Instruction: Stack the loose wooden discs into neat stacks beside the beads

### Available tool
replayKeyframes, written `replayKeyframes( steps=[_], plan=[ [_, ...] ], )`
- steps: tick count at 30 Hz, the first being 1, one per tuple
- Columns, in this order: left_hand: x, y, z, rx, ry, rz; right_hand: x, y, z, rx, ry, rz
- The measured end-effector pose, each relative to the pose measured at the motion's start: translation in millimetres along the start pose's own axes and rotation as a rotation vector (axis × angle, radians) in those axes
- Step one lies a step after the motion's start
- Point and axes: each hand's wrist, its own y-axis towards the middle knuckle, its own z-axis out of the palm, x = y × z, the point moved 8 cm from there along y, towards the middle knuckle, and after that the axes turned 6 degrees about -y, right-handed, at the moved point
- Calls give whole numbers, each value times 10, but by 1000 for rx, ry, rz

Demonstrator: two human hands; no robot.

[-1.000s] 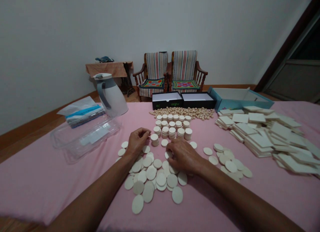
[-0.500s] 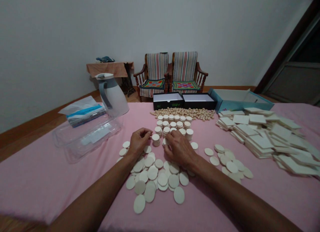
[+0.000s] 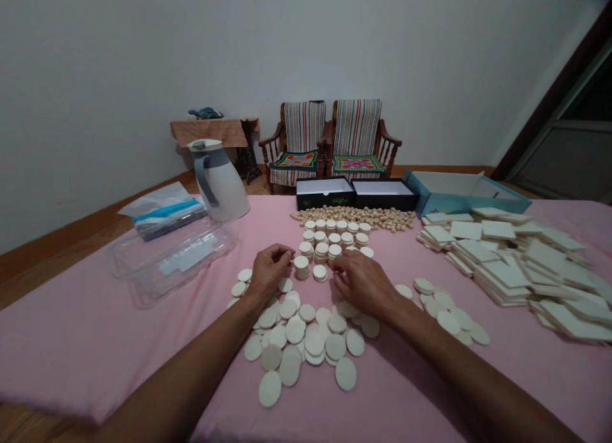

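Rows of small stacks of pale round discs [image 3: 322,250] stand on the pink cloth, with a taller stack [image 3: 301,267] and a lower one [image 3: 320,273] at the near end. My left hand [image 3: 271,269] is just left of the taller stack, thumb and forefinger pinched; what they hold, if anything, is too small to tell. To the right of the lower stack, my right hand [image 3: 361,282] has its fingers bent together beside the stacks, their contents hidden. Loose discs [image 3: 295,329] lie spread between and below my wrists.
Small wooden beads [image 3: 356,217] lie behind the stacks, before two black boxes [image 3: 326,201] and a blue box [image 3: 430,201]. Square tiles [image 3: 502,271] and more discs [image 3: 448,320] are at right. A jug [image 3: 222,188], clear plastic trays [image 3: 176,264] and a packet [image 3: 167,213] are at left.
My right hand has moved right, off the low stack at the near end, which now shows fully. My left hand keeps its place by the taller stack. The whole view has shifted slightly.
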Motion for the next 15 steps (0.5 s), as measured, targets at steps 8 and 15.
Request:
replayKeyframes(
  steps=[8, 15],
  plan=[
    [-7, -7, 6, -3, 8, -5, -206, -137, 175, 322, 163, -127],
    [-14, -4, 9, 3, 6, -6, -244, -126, 195, 283, 128, -152]
  ],
)
